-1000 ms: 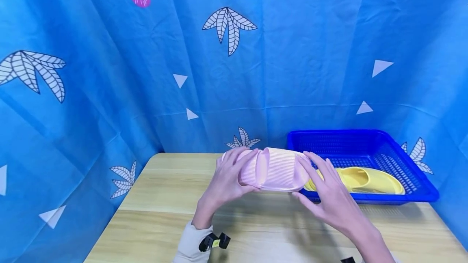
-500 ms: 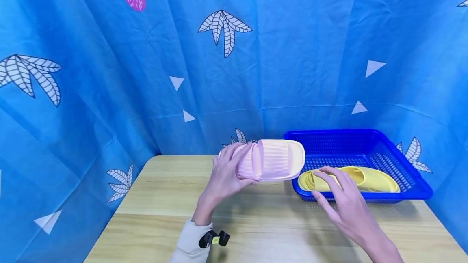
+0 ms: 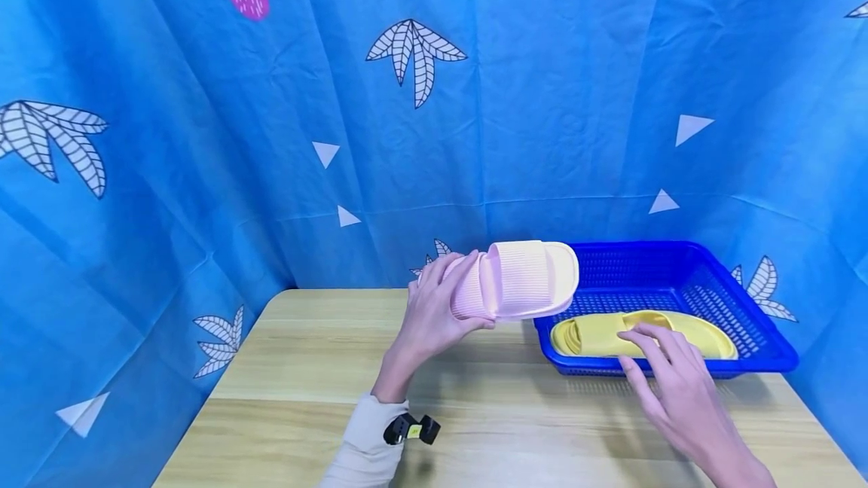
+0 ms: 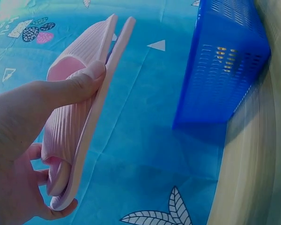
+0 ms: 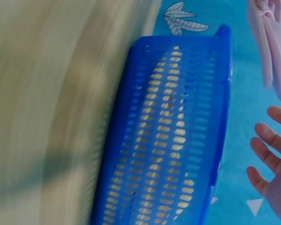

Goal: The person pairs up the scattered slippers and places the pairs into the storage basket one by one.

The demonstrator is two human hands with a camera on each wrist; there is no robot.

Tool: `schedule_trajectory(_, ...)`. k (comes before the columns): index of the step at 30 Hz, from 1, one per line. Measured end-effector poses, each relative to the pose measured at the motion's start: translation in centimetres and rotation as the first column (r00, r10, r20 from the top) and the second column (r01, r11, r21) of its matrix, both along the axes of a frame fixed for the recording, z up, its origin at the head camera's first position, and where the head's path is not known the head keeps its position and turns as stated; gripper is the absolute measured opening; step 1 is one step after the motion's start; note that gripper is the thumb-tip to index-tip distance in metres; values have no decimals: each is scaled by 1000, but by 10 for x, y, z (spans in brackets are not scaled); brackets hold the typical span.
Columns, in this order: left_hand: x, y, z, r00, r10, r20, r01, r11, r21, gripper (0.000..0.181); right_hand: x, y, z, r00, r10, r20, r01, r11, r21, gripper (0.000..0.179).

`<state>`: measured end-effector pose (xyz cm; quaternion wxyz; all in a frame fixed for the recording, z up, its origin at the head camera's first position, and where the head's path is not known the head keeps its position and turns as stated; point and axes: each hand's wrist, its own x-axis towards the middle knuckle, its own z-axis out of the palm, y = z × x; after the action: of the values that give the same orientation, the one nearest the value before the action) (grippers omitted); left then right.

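Observation:
My left hand grips a pair of pink ribbed slide slippers, nested one into the other, up off the table. In the left wrist view the thumb presses across the strap side of the slippers and the fingers curl under the heel end. The toe end overlaps the left rim of a blue plastic basket. Over the basket's front rim hovers my right hand, fingers relaxed and holding nothing. Behind it, inside the basket, lie yellow slippers, partly hidden by the fingers.
The basket stands at the back right of a light wooden table. A blue patterned curtain hangs right behind the table and along its sides. A black wrist device sits on the left sleeve.
My right hand has let go of the pink slippers and moved right, in front of the yellow slippers. The left hand has raised the pair and shifted it slightly right, toward the basket.

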<state>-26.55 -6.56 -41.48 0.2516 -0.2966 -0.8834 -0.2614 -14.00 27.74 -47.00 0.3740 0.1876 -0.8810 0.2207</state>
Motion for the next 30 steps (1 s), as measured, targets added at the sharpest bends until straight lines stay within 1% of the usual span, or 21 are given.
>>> schedule_trajectory(4,-3,4,1,1000,-10,13,10,1000,14,105,1,8,-4,999,-31,-9,31,1000,2,29)
schedule_trajectory(9,-7,13,3,999,-33,34,32,999,19,106,2,19,-9,998,-69,5,69,997,15,25)
schedule_trajectory(15,-13,25,6,999,-33,41,32,999,14,106,3,25,-14,996,-90,23,88,994,61,19)
schedule_trajectory(21,-18,39,8,998,-38,43,38,999,12,106,4,32,-21,993,-112,40,108,989,102,18)
schedule_trajectory(26,-22,51,9,997,-48,54,48,999,-8,106,3,35,-27,990,-134,52,126,983,130,18)
schedule_trajectory(30,-25,62,11,998,-31,57,33,998,-45,106,2,36,-29,987,-141,71,130,982,139,18)
